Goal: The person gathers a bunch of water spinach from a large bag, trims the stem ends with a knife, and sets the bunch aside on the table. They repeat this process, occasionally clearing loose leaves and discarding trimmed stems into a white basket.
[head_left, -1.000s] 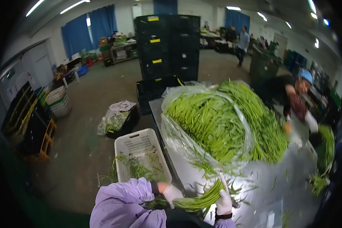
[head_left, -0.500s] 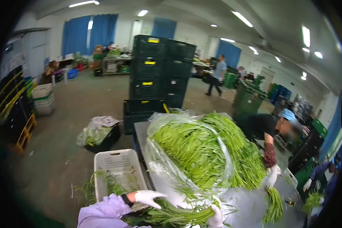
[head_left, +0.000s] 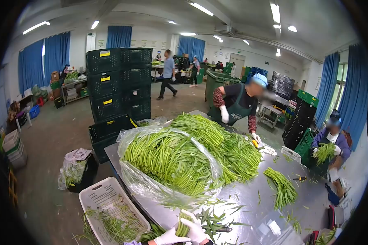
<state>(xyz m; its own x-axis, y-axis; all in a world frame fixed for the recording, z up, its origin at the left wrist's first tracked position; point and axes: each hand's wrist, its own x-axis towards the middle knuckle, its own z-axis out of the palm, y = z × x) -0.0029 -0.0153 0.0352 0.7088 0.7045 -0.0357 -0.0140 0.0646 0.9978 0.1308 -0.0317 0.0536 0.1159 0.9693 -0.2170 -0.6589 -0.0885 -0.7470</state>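
Note:
Both my hands wear white gloves and meet at the table's near edge, around one bunch of green stems. My left hand [head_left: 171, 237] has its fingers wrapped against the lower left of the bunch [head_left: 183, 225]. My right hand [head_left: 194, 229] grips the same bunch from the right. Just beyond them, a large heap of leafy greens [head_left: 171, 157] lies in an open clear plastic bag [head_left: 141, 182] on the metal table [head_left: 243, 204]. Loose leaves [head_left: 212, 220] are scattered to the right of my hands, beside a dark-handled tool [head_left: 223, 229].
A pale crate [head_left: 97, 192] with scraps stands left of the table. Stacked dark crates [head_left: 106, 87] rise behind it. Across the table are a co-worker [head_left: 237, 102] in a blue cap and another [head_left: 331, 143] holding greens. A separate bunch [head_left: 281, 188] lies on the right.
My hands have come together around the bunch, now held upright. The view has swung right. The co-worker across the table has straightened, released the separate bunch and touches a yellow-handled tool.

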